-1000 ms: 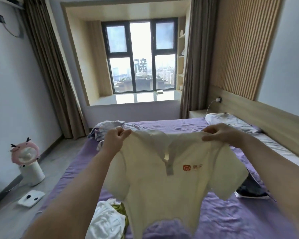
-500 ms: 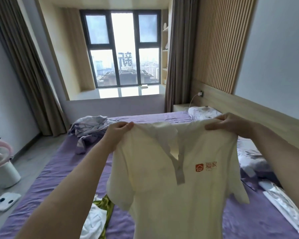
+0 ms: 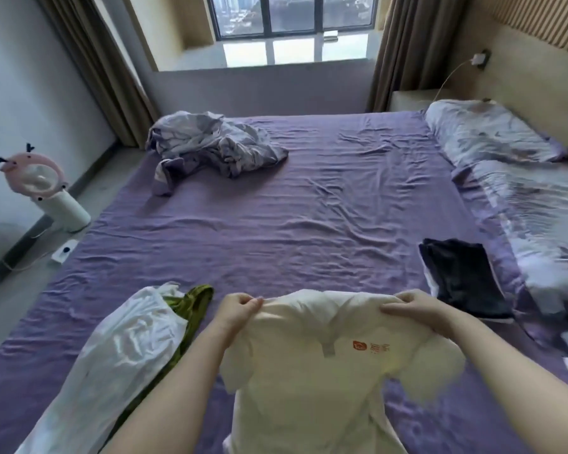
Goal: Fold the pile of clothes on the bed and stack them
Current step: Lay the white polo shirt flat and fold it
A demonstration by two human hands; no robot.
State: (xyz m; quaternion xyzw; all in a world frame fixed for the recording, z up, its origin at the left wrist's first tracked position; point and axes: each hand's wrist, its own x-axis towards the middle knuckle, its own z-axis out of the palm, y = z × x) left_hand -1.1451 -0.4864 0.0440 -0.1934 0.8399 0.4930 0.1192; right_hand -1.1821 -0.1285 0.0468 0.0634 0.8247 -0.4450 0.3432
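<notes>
While the cream shirt with a small orange logo hangs over the purple bed, the left hand and right hand pinch its shoulders.

A cream polo shirt with a small orange logo is hanging front-up over the near edge of the purple bed. A white garment and a green one are lying crumpled at near left. Dark folded clothes are sitting at right.
</notes>
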